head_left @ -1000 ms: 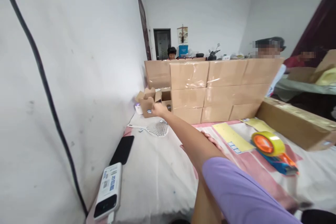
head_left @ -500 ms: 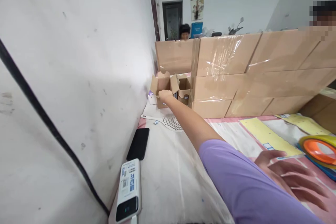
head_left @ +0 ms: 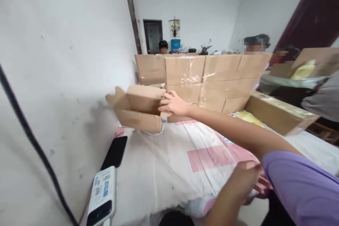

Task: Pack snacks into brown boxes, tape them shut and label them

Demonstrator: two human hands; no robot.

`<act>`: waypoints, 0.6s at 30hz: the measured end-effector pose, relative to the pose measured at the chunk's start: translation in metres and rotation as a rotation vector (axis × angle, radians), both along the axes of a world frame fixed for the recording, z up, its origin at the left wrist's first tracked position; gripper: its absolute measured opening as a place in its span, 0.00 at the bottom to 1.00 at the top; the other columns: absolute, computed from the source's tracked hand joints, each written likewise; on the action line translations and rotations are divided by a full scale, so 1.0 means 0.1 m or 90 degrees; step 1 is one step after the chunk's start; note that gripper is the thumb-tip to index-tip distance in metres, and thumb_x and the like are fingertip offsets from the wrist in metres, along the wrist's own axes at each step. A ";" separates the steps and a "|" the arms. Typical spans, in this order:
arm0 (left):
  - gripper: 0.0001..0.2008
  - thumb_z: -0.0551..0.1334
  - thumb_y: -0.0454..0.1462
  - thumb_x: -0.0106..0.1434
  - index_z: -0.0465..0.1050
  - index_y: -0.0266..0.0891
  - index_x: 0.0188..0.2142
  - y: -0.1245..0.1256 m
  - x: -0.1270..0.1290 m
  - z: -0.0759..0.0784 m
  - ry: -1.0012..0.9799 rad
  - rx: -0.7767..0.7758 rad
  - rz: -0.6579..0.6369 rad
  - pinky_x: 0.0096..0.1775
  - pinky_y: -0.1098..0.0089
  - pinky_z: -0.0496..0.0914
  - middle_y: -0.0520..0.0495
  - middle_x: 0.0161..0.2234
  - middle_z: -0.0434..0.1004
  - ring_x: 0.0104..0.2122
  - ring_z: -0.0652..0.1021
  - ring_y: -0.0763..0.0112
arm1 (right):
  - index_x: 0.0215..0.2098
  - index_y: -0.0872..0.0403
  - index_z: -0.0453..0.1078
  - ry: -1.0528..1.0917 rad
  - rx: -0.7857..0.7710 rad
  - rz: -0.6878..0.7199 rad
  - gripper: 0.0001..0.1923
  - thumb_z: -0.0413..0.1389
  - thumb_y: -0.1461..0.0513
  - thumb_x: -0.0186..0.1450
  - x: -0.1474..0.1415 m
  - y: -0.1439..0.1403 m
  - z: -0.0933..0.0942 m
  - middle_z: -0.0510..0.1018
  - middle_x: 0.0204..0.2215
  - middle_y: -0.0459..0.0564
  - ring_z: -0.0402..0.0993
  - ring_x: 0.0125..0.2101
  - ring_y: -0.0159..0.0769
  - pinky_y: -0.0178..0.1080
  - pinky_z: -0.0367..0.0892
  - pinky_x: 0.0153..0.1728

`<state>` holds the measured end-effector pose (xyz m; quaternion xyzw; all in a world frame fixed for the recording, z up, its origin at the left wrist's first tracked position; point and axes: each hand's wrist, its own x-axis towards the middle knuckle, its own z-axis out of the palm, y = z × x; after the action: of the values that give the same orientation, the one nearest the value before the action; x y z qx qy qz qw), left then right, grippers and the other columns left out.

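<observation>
Looking at a big white wall (head_left: 66, 42) down the left side, then a cloth-covered table (head_left: 169, 169) alongside. Got a stack of taped cardboard boxes (head_left: 221, 69) across the far side, plus a long brown carton (head_left: 275, 116) over to the right. Next size down: an open cardboard box (head_left: 141, 122), near the wall, left of the right hand. Onto the hands: right hand (head_left: 176, 105) with fingers curled over the box's right end, pinching the cardboard. Left hand (head_left: 246, 173) blurry, close by the purple sleeve (head_left: 299, 187); can't tell whether spread or pressed together. Smallest: white power bank (head_left: 102, 196), then black phone (head_left: 116, 152) just beyond.
</observation>
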<state>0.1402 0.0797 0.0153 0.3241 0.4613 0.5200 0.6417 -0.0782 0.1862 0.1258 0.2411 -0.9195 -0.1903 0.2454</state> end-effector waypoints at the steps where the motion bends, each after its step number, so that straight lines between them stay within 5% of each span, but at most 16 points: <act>1: 0.18 0.60 0.49 0.66 0.76 0.34 0.40 0.04 0.05 -0.01 -0.004 0.022 -0.022 0.31 0.71 0.67 0.42 0.37 0.79 0.31 0.76 0.71 | 0.51 0.49 0.75 -0.029 0.017 0.005 0.14 0.51 0.63 0.71 0.24 0.13 0.02 0.78 0.47 0.54 0.60 0.54 0.48 0.49 0.55 0.48; 4: 0.24 0.61 0.55 0.59 0.75 0.33 0.36 0.07 0.10 -0.09 0.022 0.066 -0.013 0.25 0.74 0.56 0.42 0.33 0.78 0.25 0.72 0.75 | 0.55 0.49 0.74 -0.135 0.071 0.011 0.17 0.47 0.60 0.74 0.88 0.51 -0.01 0.77 0.52 0.55 0.62 0.53 0.43 0.42 0.60 0.44; 8: 0.27 0.59 0.56 0.58 0.72 0.34 0.43 0.03 0.07 -0.17 0.051 0.077 -0.020 0.24 0.74 0.52 0.42 0.36 0.78 0.26 0.71 0.75 | 0.57 0.48 0.73 -0.196 0.116 -0.032 0.20 0.43 0.61 0.75 1.39 0.89 -0.17 0.76 0.55 0.54 0.65 0.52 0.40 0.39 0.63 0.47; 13: 0.26 0.57 0.55 0.59 0.72 0.34 0.42 -0.07 0.14 -0.10 0.059 0.087 -0.055 0.25 0.73 0.50 0.40 0.36 0.79 0.25 0.69 0.75 | 0.63 0.47 0.68 -0.222 0.122 -0.128 0.23 0.44 0.67 0.73 1.61 1.18 -0.32 0.72 0.61 0.52 0.63 0.57 0.41 0.41 0.62 0.52; 18: 0.21 0.57 0.51 0.61 0.73 0.34 0.37 -0.04 0.14 -0.08 0.070 0.092 -0.017 0.28 0.72 0.57 0.43 0.33 0.78 0.24 0.67 0.76 | 0.68 0.52 0.59 -0.186 0.097 -0.251 0.30 0.53 0.64 0.68 1.69 1.26 -0.09 0.67 0.63 0.60 0.63 0.57 0.49 0.47 0.61 0.52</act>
<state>0.1542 0.0754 0.0070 0.4037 0.4529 0.5246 0.5972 0.0903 0.3122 0.1172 0.1001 -0.9574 -0.2663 0.0495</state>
